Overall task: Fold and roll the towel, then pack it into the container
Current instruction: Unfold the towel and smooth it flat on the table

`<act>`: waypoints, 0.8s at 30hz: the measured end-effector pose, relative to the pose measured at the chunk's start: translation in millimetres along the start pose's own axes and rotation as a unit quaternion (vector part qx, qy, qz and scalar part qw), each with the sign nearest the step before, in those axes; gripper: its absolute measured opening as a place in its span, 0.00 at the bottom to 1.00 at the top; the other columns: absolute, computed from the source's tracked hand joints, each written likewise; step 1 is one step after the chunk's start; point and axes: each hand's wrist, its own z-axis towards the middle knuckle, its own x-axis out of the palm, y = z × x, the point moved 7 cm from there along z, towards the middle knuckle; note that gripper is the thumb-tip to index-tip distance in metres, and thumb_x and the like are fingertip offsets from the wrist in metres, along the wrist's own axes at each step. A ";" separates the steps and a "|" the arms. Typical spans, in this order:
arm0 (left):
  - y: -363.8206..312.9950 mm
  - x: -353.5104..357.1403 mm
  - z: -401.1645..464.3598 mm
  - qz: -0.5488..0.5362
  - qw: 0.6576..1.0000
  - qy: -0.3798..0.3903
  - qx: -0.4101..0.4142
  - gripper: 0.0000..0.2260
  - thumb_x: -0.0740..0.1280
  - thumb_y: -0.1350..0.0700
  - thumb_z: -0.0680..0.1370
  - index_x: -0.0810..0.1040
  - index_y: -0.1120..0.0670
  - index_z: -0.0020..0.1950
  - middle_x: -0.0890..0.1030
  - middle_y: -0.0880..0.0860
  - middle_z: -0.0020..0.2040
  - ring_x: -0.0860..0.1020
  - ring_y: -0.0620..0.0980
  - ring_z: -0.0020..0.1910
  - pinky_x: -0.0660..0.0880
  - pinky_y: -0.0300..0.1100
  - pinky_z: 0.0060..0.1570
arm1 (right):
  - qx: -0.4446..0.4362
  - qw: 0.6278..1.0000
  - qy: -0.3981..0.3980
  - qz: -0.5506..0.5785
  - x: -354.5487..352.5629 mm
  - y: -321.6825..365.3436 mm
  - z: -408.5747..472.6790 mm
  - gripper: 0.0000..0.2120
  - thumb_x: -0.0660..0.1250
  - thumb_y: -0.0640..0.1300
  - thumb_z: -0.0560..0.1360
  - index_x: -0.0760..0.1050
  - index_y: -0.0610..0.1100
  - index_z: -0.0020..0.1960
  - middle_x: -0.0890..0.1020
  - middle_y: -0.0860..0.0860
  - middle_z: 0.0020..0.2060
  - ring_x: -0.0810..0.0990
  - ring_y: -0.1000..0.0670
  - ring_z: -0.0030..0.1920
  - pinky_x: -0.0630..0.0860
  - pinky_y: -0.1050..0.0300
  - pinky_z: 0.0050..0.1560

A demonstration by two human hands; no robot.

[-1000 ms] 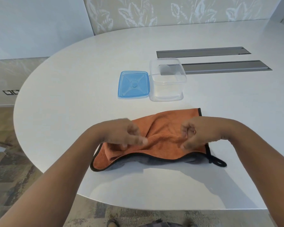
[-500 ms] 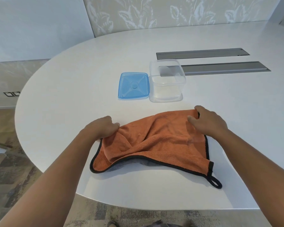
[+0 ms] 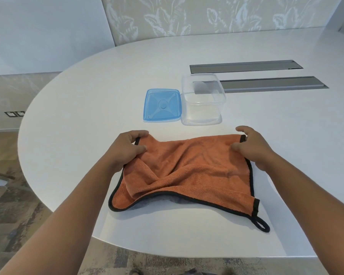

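Orange towel (image 3: 189,171) spread rumpled on the white table (image 3: 87,108), far corners pinched by left hand (image 3: 127,149) and right hand (image 3: 250,145), clear container (image 3: 203,102) open just beyond, blue lid (image 3: 162,105) laid beside it

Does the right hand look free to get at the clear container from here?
Probably yes: the right hand grips the towel corner just short of the open container, with bare table between.

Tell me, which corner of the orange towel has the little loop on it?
The near right corner of the towel, closest to the person: a black loop hangs from it. The other corners have none showing.
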 end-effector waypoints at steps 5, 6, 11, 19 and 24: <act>-5.5 -7.7 1.2 0.029 0.998 -0.038 0.052 0.30 0.67 0.66 0.79 0.70 0.45 0.78 0.74 0.44 0.70 0.75 0.45 0.65 0.74 0.41 0.65 | -0.047 0.996 0.023 0.068 -3.3 17.8 -3.1 0.28 0.61 0.29 0.77 0.78 0.53 0.68 0.81 0.48 0.60 0.83 0.51 0.51 0.83 0.52 0.50; -6.8 -10.5 1.5 0.034 0.995 -0.054 0.071 0.31 0.66 0.65 0.79 0.68 0.45 0.79 0.73 0.45 0.72 0.74 0.45 0.68 0.72 0.42 0.68 | -0.058 0.995 0.026 0.070 -3.8 21.2 -4.3 0.28 0.59 0.27 0.77 0.79 0.54 0.66 0.81 0.51 0.61 0.83 0.52 0.52 0.83 0.54 0.49; -13.7 -18.8 1.3 0.091 0.969 -0.131 0.189 0.33 0.66 0.64 0.80 0.61 0.46 0.82 0.64 0.48 0.80 0.62 0.44 0.79 0.60 0.41 0.77 | -0.114 0.981 -0.002 0.158 -9.4 29.9 -5.0 0.28 0.61 0.29 0.79 0.75 0.49 0.74 0.78 0.55 0.68 0.81 0.57 0.62 0.81 0.60 0.57; 14.0 -6.7 24.3 0.253 0.965 -0.039 0.056 0.36 0.73 0.45 0.76 0.61 0.44 0.81 0.47 0.51 0.84 0.63 0.55 0.79 0.64 0.52 0.73 | -0.070 0.988 -0.019 -0.135 7.1 15.5 -2.3 0.28 0.69 0.44 0.72 0.70 0.52 0.71 0.64 0.49 0.75 0.68 0.44 0.71 0.74 0.49 0.63; -27.5 17.8 -6.1 0.450 0.874 -0.058 0.174 0.28 0.67 0.30 0.70 0.77 0.43 0.66 0.59 0.51 0.80 0.65 0.57 0.74 0.68 0.54 0.69 | -0.161 0.949 -0.007 -0.270 25.1 44.5 -27.6 0.17 0.72 0.50 0.74 0.78 0.55 0.63 0.77 0.53 0.65 0.76 0.44 0.66 0.74 0.41 0.65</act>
